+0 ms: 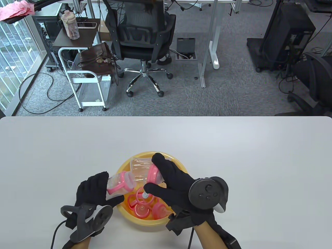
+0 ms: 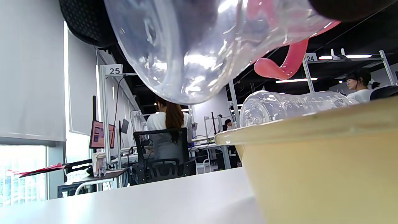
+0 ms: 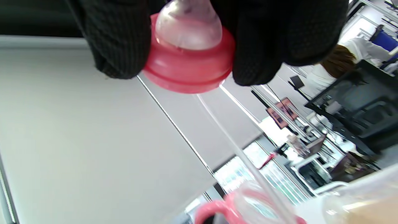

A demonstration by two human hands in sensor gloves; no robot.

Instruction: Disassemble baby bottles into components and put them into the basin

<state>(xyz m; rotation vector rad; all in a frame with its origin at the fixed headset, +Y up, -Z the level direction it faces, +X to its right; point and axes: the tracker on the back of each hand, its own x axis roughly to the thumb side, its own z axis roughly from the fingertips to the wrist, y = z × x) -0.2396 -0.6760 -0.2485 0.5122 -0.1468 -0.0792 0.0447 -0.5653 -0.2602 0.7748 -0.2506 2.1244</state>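
From the table view, my left hand grips a clear bottle body by its base, tilted over the rim of the yellow basin on the surface. My right hand is curled round the pink collar, its straw reaching down toward the pink parts already in the basin.

In the left wrist view, the bottle looks light, slick plastic; I'd judge a grip around the waist safest.

In the right wrist view, fingertips pinch the collar's rim, the soft nipple between them.
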